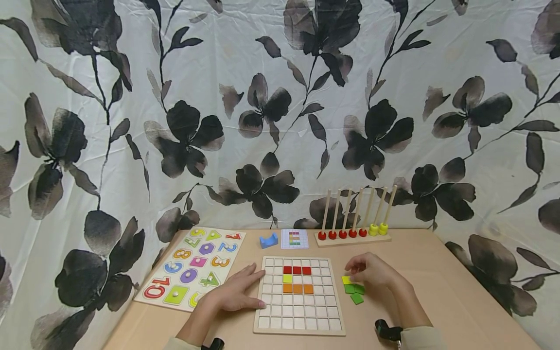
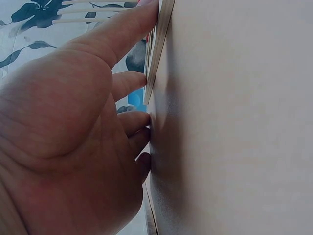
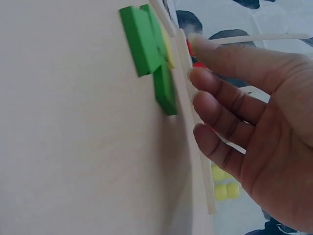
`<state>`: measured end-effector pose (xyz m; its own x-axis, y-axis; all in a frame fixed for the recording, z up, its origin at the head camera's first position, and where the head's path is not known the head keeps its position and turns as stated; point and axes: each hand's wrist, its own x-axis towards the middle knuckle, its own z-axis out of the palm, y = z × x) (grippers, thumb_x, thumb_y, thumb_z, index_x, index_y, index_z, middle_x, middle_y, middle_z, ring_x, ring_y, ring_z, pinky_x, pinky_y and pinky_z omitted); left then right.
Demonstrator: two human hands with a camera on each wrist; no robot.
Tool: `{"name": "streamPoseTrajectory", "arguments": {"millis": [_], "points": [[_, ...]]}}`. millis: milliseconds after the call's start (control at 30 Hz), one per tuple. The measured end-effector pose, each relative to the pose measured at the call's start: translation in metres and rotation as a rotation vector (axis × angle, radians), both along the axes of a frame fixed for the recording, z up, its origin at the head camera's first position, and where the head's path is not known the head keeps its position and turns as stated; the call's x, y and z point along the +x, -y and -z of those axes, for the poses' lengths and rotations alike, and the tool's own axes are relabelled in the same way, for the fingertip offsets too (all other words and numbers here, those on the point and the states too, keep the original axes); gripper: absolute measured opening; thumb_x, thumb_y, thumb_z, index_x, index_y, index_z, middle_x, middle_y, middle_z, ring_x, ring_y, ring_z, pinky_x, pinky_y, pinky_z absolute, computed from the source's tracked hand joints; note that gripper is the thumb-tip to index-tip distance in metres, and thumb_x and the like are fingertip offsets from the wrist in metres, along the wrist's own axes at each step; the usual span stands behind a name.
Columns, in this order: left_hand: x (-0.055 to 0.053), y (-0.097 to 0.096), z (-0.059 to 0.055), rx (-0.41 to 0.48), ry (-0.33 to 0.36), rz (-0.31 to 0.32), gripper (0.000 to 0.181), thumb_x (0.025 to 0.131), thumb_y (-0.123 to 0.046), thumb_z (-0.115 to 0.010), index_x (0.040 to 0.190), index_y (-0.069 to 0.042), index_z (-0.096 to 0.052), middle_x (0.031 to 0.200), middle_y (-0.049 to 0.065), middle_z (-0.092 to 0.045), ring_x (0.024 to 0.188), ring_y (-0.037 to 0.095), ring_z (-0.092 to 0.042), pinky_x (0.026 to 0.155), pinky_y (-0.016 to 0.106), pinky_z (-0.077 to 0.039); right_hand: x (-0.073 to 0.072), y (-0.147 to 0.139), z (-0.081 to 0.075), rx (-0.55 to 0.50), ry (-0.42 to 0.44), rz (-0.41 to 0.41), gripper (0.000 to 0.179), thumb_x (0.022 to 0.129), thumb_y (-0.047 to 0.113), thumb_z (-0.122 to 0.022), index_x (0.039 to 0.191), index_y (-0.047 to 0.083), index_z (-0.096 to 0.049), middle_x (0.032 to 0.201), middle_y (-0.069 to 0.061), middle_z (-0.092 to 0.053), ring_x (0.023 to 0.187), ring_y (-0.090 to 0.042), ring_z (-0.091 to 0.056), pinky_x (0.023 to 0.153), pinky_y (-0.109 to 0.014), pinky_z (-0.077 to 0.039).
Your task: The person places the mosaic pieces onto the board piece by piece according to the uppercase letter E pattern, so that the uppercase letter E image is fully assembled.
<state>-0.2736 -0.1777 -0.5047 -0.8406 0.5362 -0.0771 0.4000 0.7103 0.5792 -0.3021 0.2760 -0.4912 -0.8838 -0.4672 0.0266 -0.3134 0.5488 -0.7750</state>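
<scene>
A wooden grid board (image 1: 299,325) lies in the middle of the table. On it sit a row of red tiles (image 1: 297,270), one yellow tile (image 1: 287,278) and a row of orange tiles (image 1: 298,288). My left hand (image 1: 234,291) spreads along the board's left side, its thumb and forefinger touching the frame. To the right of the board, a small pile holds several green tiles (image 1: 357,298) and a yellow tile (image 1: 346,280). Just above that pile hovers my right hand (image 1: 372,270), fingers loosely bent. No tile shows between its fingertips in the right wrist view.
A number-and-shape puzzle board (image 1: 189,276) lies at the left. Along the back stand a blue holder (image 1: 269,240), a pattern card (image 1: 294,239) with coloured squares, and a peg rack (image 1: 354,239) with red and yellow beads. Behind the table hangs a flowered cloth (image 1: 227,58).
</scene>
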Motion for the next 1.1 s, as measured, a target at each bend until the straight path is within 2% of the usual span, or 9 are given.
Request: {"name": "streamPoseTrajectory", "arguments": {"millis": [267,500,733,933,1100], "points": [[-0.001,0.0,0.001,-0.002,0.003,-0.001,0.09,0.086,-0.055,-0.08,0.159,-0.016,-0.044,0.172,0.022,-0.022,0.159,0.045,-0.019,0.125,0.07,-0.019,-0.002,0.001,0.009,0.064,0.037,0.057,0.014,0.089,0.001,-0.078,0.103,0.003,-0.077,0.089,-0.004,-0.068,0.08,-0.018,-0.056,0.065,-0.023,-0.05],[-0.001,0.0,0.0,-0.005,0.01,-0.008,0.09,0.086,-0.056,-0.08,0.159,-0.017,-0.044,0.172,0.021,-0.022,0.159,0.044,-0.019,0.125,0.069,-0.019,0.001,0.006,0.009,0.098,0.005,0.073,0.014,0.087,-0.001,-0.078,0.1,0.004,-0.078,0.088,-0.004,-0.068,0.081,-0.019,-0.057,0.065,-0.023,-0.051],[-0.003,0.0,0.003,-0.009,0.014,-0.017,0.091,0.085,-0.058,-0.079,0.159,-0.017,-0.044,0.172,0.02,-0.021,0.16,0.042,-0.018,0.125,0.069,-0.019,0.001,0.009,0.006,0.09,0.014,0.092,0.014,0.085,-0.002,-0.08,0.097,0.003,-0.076,0.09,-0.005,-0.07,0.083,-0.021,-0.057,0.07,-0.024,-0.053],[-0.003,0.001,0.003,-0.013,0.01,-0.013,0.091,0.086,-0.058,-0.078,0.159,-0.018,-0.044,0.172,0.02,-0.021,0.16,0.042,-0.018,0.125,0.068,-0.019,0.0,0.014,0.006,0.089,0.01,0.106,0.013,0.086,-0.002,-0.079,0.093,0.006,-0.072,0.083,-0.003,-0.063,0.079,-0.02,-0.056,0.066,-0.024,-0.05],[-0.003,0.002,0.002,-0.01,0.011,-0.006,0.091,0.086,-0.058,-0.079,0.159,-0.017,-0.044,0.172,0.021,-0.021,0.159,0.044,-0.018,0.125,0.069,-0.018,0.001,0.015,0.005,0.059,0.025,0.13,0.01,0.087,-0.002,-0.077,0.092,0.006,-0.074,0.084,-0.005,-0.065,0.078,-0.021,-0.057,0.064,-0.026,-0.052]]}}
